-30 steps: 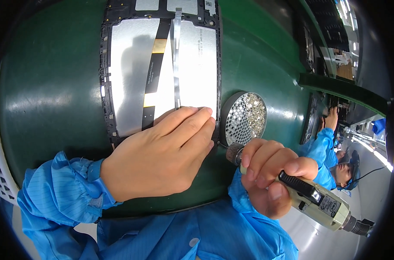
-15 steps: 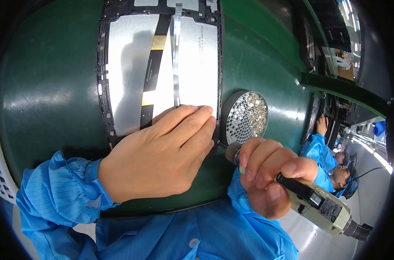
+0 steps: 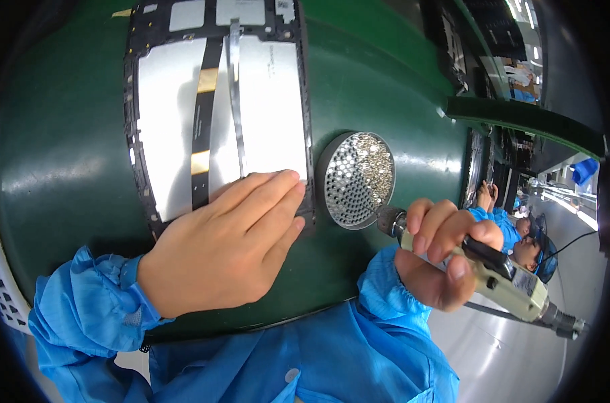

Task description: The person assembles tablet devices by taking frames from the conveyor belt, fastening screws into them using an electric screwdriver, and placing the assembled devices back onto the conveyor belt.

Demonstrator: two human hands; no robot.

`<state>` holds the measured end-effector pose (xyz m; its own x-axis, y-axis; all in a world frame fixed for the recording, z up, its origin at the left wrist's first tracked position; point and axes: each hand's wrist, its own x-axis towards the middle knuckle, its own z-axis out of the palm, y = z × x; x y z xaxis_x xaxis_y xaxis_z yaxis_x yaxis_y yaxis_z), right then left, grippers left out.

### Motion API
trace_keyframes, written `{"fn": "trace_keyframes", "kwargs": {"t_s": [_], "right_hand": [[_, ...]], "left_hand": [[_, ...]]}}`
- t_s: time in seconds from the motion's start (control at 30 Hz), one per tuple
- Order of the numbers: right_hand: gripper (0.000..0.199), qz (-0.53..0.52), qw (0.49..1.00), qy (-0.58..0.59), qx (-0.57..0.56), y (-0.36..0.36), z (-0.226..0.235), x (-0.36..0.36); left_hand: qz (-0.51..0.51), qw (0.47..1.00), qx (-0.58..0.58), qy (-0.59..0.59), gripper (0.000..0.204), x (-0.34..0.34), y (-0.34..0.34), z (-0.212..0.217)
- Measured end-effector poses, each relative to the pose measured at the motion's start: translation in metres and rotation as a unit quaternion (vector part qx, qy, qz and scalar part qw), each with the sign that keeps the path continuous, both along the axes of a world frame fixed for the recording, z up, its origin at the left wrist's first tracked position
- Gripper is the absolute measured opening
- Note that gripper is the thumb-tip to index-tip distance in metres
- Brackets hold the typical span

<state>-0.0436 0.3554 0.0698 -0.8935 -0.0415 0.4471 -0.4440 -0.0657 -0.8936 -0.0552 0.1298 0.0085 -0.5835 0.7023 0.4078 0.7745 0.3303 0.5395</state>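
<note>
My left hand lies flat, fingers stretched out, over the lower part of a tablet-like device frame. The frame has a silvery metal plate inside a black border. A black flex cable with gold patches and a narrow silver strip run along the plate. In my right hand is a cream electric screwdriver with a black lever, my fingers wrapped round it. Its knurled nose points at the lower right rim of a round screw dish; I cannot make out the bit's tip.
The dish holds many small shiny screws on a perforated plate, right of the frame on a green table. A green bar crosses at the right. Beyond it a person in blue works. A white perforated edge stands at far left.
The screwdriver has gone from the frame's lower right edge to beside the screw dish. My left hand stays flat on the frame. The whole view has shifted, with frame and dish farther left.
</note>
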Motion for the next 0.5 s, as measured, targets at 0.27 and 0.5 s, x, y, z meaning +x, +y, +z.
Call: {"fn": "trace_keyframes", "kwargs": {"t_s": [0.27,0.5], "right_hand": [[0.033,-0.005,0.998,-0.048,-0.038,0.002,-0.014,0.011],[0.034,0.02,0.998,-0.044,-0.035,-0.007,-0.02,0.01]], "left_hand": [[-0.015,0.998,-0.044,0.039,0.024,0.01,-0.005,0.005],[-0.024,0.999,-0.03,0.02,0.027,0.009,-0.009,0.006]]}}
